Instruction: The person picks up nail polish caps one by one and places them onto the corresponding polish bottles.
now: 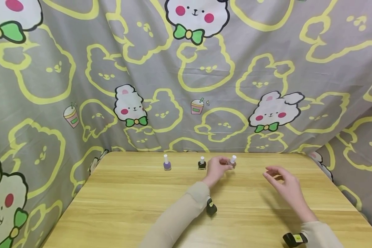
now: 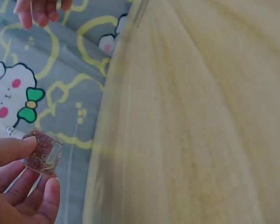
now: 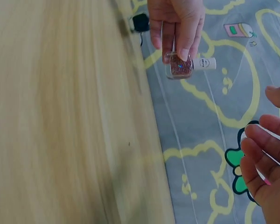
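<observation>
My left hand [image 1: 216,169] pinches a small clear nail polish bottle [image 2: 41,153] between thumb and fingers. Reddish-brown glitter polish fills it, and its white cap [image 3: 204,63] carries dark print. In the head view the bottle stands nearly upright, leaning a little, near the table's far edge. A black nail polish bottle [image 1: 202,164] with a white cap stands just left of that hand. Farther left is a purple nail polish bottle [image 1: 167,165], also white-capped. To the right, my right hand [image 1: 286,184] hovers over the table, fingers loosely bent, holding nothing.
The wooden table [image 1: 124,199] ends at a grey curtain [image 1: 186,117] printed with cartoon animals, which hangs close behind the bottles. Black wrist cameras sit on both forearms, the left one [image 1: 211,207] low over the wood.
</observation>
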Motion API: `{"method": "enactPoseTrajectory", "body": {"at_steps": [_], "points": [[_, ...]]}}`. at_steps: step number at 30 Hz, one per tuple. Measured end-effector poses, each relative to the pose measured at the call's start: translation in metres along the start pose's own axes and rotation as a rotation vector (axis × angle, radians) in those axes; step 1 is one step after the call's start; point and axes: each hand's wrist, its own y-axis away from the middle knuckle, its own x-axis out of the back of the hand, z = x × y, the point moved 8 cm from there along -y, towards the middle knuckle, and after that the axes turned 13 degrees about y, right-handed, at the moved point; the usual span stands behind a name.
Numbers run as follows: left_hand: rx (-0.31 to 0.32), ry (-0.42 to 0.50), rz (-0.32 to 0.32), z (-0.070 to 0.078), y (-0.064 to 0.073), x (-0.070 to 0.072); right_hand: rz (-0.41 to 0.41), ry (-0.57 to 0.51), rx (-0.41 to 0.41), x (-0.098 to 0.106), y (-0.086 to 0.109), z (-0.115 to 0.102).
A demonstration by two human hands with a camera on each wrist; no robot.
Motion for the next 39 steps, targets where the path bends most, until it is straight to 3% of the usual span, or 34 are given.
{"method": "enactPoseTrajectory", "body": {"at_steps": [5,10,20,32,39], "points": [[0.034,-0.028,0.006,-0.005,-0.005,-0.003,0.022,0.099,0.089,0.002,0.005,-0.001],[0.056,-0.046,0.01,-0.008,-0.01,-0.004,-0.005,0.215,0.128,0.0,0.012,0.001],[0.079,-0.133,0.018,-0.016,-0.019,-0.006,-0.149,0.201,0.066,-0.006,0.022,0.003],[0.094,-0.215,0.001,-0.018,-0.022,-0.004,-0.171,0.219,0.044,-0.006,0.032,0.005],[0.099,-0.213,-0.017,-0.02,-0.025,-0.004,-0.162,0.216,0.061,-0.007,0.037,0.004]]}}
